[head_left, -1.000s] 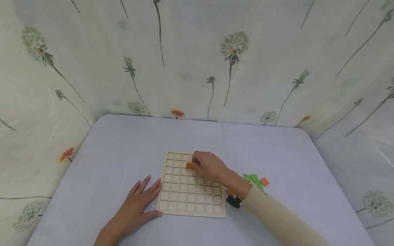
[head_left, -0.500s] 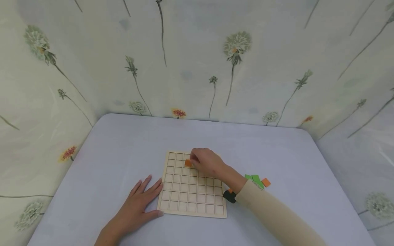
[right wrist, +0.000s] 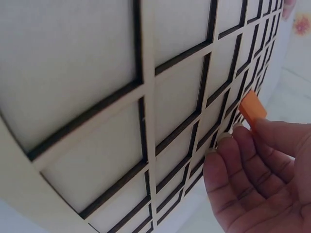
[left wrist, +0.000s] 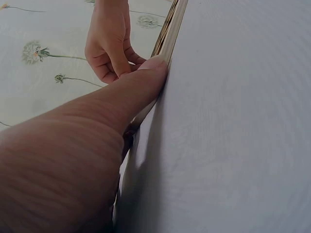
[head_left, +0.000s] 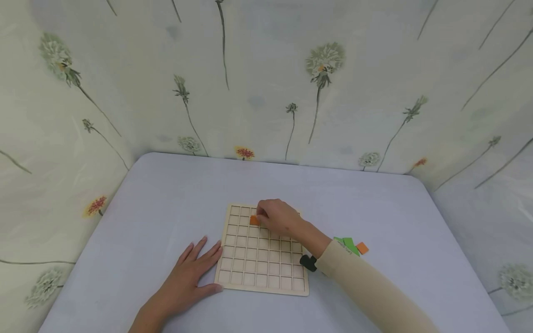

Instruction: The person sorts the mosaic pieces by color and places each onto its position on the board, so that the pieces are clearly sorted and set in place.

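Observation:
A pale wooden grid board [head_left: 262, 280] with square recesses lies flat on the table. Over its upper part, my right hand [head_left: 280, 217] pinches a small orange square tile [head_left: 254, 220] between thumb and fingers. In the right wrist view the orange tile [right wrist: 253, 108] stands tilted at the grid, fingertips [right wrist: 225, 141] close beside it. My left hand [head_left: 189, 275] rests spread on the table, its fingertips and thumb at the board's left edge. The left wrist view shows the left thumb [left wrist: 141, 82] against the side of the board [left wrist: 171, 36].
Right of the board lie green tiles [head_left: 350, 245] and an orange tile [head_left: 362, 248], partly behind the right sleeve [head_left: 354, 273]. A dark strap-like object [head_left: 308, 263] hangs under the right wrist. Flower-patterned fabric [head_left: 266, 92] rises behind the white table [head_left: 187, 180].
The right hand has shifted slightly up and left over the board with the orange tile. The left hand keeps its place at the board's edge. The head view has panned a little.

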Tool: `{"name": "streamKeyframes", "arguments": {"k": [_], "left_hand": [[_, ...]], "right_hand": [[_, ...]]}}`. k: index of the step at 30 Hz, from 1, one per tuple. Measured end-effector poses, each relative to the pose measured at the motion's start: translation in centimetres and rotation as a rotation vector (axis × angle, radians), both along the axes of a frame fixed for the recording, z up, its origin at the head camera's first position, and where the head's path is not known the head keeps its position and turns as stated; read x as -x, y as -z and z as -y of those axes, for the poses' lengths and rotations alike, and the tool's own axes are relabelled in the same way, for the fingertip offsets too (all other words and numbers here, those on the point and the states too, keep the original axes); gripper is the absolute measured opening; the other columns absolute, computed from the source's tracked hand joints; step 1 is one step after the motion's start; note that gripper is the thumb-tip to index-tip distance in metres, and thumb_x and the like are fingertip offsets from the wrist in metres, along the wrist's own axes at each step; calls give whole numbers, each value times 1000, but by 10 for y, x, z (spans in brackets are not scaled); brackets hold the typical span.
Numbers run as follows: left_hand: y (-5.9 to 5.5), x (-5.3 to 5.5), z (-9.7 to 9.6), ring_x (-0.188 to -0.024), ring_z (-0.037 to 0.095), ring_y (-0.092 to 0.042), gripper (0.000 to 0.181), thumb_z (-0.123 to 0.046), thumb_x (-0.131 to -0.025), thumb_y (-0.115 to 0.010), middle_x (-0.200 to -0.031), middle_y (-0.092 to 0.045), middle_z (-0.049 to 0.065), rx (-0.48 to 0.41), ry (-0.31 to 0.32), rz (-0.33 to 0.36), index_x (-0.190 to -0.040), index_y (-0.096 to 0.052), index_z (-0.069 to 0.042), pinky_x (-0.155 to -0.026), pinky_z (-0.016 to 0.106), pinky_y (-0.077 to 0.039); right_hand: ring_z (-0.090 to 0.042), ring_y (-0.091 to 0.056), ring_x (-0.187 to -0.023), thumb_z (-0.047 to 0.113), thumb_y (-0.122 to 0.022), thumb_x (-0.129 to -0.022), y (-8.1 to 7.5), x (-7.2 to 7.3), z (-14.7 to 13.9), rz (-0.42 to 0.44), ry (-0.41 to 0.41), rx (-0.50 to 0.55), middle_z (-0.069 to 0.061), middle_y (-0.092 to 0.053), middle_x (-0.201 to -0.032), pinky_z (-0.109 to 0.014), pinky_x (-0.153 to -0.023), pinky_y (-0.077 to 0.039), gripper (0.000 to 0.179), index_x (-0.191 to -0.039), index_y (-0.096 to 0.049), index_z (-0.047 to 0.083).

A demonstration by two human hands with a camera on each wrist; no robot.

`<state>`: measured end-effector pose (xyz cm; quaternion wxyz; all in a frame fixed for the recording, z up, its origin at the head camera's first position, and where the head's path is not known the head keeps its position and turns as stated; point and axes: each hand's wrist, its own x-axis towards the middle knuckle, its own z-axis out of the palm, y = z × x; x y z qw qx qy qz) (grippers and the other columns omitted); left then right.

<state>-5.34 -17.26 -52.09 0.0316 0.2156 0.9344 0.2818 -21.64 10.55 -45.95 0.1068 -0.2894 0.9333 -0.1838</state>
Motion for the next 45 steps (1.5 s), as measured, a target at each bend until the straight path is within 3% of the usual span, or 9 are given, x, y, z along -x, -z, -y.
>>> {"name": "streamKeyframes", "arguments": {"k": [14,45], "left_hand": [[1,1,0,-161,26,-7,89,-56,-90,-76,-169,-27,-12,14,4,6,-162,-41,-18,-129,51,-3],[-1,0,0,-161,27,-8,89,-54,-88,-78,-169,-28,-11,-1,-7,24,-161,-42,-17,-128,52,-3]], "right_hand": [[-10,-56,-68,18,-64,-105,1,0,-1,-6,-27,0,8,-63,-82,-29,-63,-50,11,-96,-70,15],[-11,-57,-73,17,-69,-102,1,1,1,-10,0,24,8,-64,-83,-30,-67,-52,8,-95,-71,16]]}}
